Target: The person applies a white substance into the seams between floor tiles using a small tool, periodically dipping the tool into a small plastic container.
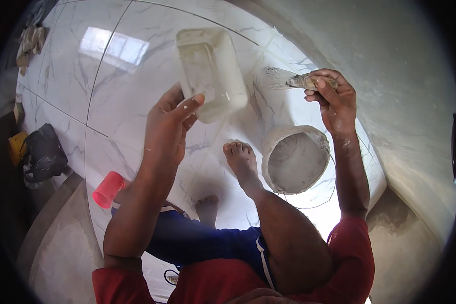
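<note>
My left hand (175, 119) grips the near end of a pale rectangular plastic tub (234, 83), with the thumb over its rim. The tub is tilted, and a whitish residue coats its inside. In my right hand (334, 99) is a paintbrush (301, 81), pinched by its handle between thumb and fingers. Its bristles point left, toward the tub, and look wet and smeared. Below the brush, a bucket (272, 180) caked with dried grey-white material stands on the floor, with pale grey matter inside. Neither hand touches the bucket.
My bare feet (242, 159) are on the marble-patterned tile floor (121, 106). A pink cup (108, 190) lies left of my left arm. Further left are a black plastic bag (46, 152) and a yellow object (17, 148). A smooth grey wall (410, 101) rises on the right.
</note>
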Action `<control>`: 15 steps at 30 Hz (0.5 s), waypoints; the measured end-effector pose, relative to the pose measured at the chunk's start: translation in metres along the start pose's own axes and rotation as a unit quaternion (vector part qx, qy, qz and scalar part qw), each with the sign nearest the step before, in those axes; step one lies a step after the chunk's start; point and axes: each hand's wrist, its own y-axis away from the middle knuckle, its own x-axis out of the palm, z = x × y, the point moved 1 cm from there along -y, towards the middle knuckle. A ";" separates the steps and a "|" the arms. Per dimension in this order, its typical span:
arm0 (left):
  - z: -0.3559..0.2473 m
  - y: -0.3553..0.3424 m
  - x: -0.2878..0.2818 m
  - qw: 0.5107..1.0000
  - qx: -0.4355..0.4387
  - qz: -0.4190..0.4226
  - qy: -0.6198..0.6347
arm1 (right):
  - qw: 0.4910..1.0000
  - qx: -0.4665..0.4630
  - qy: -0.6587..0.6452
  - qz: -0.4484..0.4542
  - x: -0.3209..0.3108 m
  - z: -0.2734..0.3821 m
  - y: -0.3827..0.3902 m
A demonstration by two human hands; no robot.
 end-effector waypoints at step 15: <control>0.011 0.000 0.042 0.994 -0.003 0.108 -0.021 | 0.797 -0.376 0.473 0.016 0.061 -0.004 0.017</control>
